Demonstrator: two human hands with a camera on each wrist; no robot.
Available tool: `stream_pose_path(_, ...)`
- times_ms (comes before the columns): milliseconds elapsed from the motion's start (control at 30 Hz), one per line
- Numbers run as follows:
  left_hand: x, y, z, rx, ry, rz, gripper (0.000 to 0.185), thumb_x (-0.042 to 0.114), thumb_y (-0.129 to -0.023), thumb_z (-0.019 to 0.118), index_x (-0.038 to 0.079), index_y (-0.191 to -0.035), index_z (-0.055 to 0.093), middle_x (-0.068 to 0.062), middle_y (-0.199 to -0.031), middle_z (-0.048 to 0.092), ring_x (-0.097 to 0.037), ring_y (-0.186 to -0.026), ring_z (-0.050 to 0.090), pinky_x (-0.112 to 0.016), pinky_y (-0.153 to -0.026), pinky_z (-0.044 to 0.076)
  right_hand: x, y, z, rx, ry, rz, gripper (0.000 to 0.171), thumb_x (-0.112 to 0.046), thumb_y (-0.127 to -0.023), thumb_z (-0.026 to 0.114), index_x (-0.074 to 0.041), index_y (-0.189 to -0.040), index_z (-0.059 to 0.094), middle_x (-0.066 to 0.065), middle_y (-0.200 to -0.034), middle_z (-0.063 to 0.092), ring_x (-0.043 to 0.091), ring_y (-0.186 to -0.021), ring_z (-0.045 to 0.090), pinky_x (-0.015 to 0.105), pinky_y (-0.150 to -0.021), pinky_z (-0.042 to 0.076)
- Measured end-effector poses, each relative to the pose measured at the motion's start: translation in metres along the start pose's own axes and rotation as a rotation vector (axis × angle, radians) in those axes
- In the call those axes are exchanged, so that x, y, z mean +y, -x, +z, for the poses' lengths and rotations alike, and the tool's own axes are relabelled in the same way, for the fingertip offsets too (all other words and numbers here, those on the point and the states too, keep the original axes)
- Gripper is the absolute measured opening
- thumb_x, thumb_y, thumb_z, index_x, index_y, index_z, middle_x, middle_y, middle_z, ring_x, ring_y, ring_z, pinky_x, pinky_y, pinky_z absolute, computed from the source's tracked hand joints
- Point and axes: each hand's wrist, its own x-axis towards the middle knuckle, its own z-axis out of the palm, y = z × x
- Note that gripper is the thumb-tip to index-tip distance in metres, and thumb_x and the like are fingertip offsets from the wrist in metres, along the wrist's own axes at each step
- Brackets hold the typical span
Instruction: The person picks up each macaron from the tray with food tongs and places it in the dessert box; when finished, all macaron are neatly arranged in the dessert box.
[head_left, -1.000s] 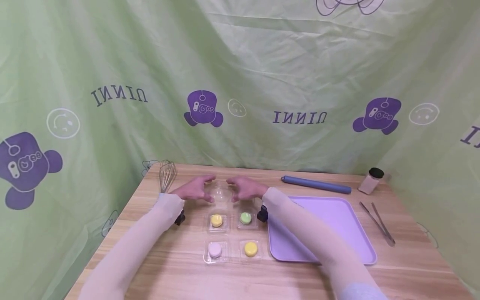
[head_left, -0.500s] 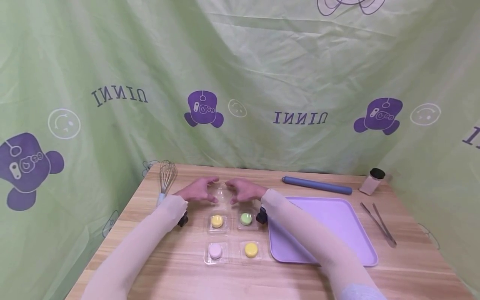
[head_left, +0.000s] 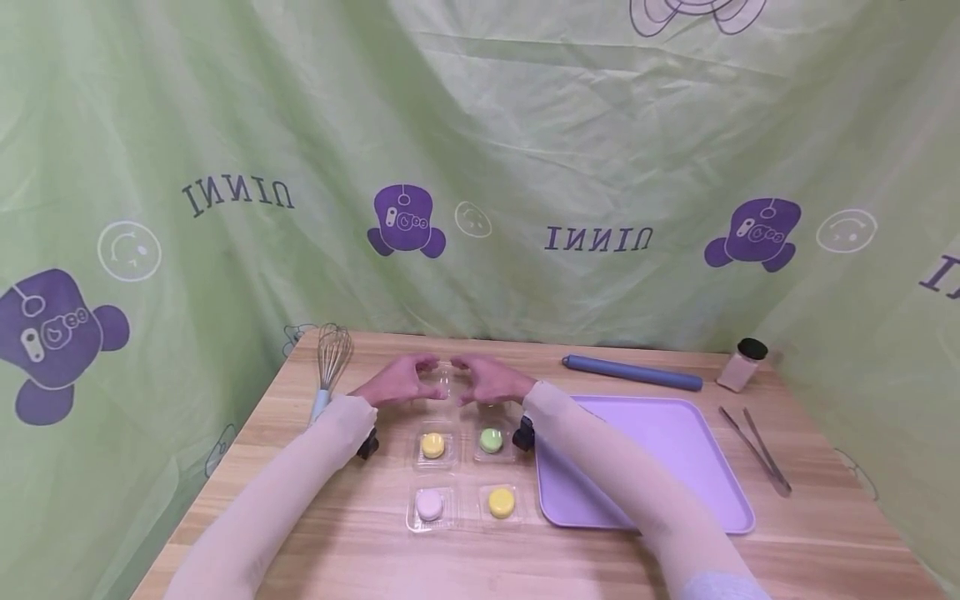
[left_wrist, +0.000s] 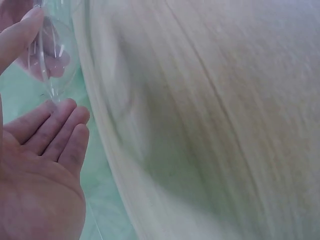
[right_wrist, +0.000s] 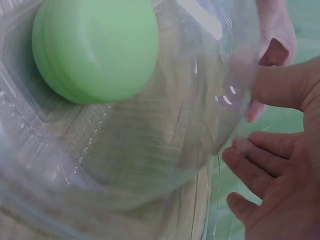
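At the back of the table, a clear plastic container (head_left: 445, 382) with a rounded wall is between the two hands. My left hand (head_left: 400, 380) holds its left side; in the left wrist view, the thumb and fingertips meet the thin clear rim (left_wrist: 45, 65). On the other side my right hand (head_left: 491, 380) holds it, thumb and fingers apart around the edge. Nearer lie a yellow macaron (head_left: 432, 445), a green macaron (head_left: 491, 440), a pink macaron (head_left: 429, 504) and a deeper yellow macaron (head_left: 501, 502), each in a clear case. The container's contents cannot be made out.
A lilac tray (head_left: 705, 467) lies under the right forearm. Behind it is a blue rolling pin (head_left: 633, 372); a black-lidded jar (head_left: 738, 368) and metal tongs (head_left: 757, 450) are farther right. A whisk (head_left: 330, 358) lies beside the left forearm. Green curtain (head_left: 480, 283) hangs behind the table.
My left hand has shifted slightly right, closer to the right hand. The clear container between them appears turned. My right hand has barely moved, and the macarons stay in place.
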Motion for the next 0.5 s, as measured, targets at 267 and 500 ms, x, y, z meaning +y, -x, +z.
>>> stream_pose_path(267, 0.0032, -0.0006, -0.0022, 0.075, 0.072, 0.001, 0.101, 0.051, -0.071, 0.088, 0.000, -0.148, 0.046, -0.020, -0.149, 0.054, -0.039, -0.137, 0.053, -0.055, -0.114, 0.046, 0.0023, 0.0020, 0.0010, 0.132, -0.126, -0.017, 0.082, -0.011, -0.082, 0.080, 0.001, -0.152, 0.039, 0.022, -0.151, 0.050, 0.037, -0.138, 0.051, 0.051, -0.114, 0.048)
stream_pose_path(500, 0.0103, -0.0003, -0.0045, 0.130, 0.073, 0.018, 0.097, 0.054, -0.071, 0.087, 0.005, -0.146, 0.050, -0.017, -0.147, 0.056, -0.037, -0.136, 0.054, -0.056, -0.115, 0.045, 0.0007, 0.0027, 0.0007, 0.225, -0.138, -0.019, 0.077, -0.019, -0.084, 0.080, -0.004, -0.151, 0.044, 0.018, -0.151, 0.052, 0.035, -0.139, 0.051, 0.052, -0.116, 0.045)
